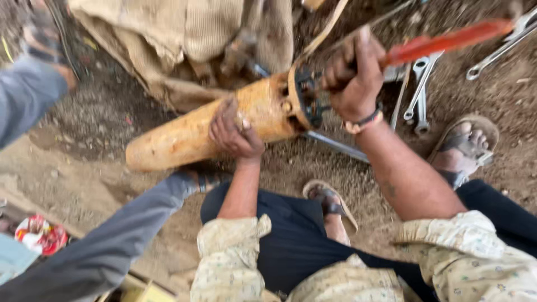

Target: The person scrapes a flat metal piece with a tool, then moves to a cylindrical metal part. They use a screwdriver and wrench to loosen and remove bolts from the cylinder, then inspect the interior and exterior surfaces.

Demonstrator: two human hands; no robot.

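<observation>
A long mud-yellow metal cylinder (184,134) lies on the dirt, tilted up to the right, ending in a dark flange (306,98). My left hand (234,132) presses down on the cylinder's middle, fingers spread over it. At the flange end my right hand (352,75) is closed around the handle of a red-handled tool (447,39) that reaches up and right. A band sits on my right wrist. The tool's working end is hidden behind my fingers and the flange.
Several wrenches (419,89) lie on the soil at the right, and a steel bar (335,146) runs under the cylinder. Another person's grey-trousered leg (112,246) and sandalled foot brace against the cylinder. A burlap sack (184,39) lies behind. My sandalled feet (461,145) rest on the dirt.
</observation>
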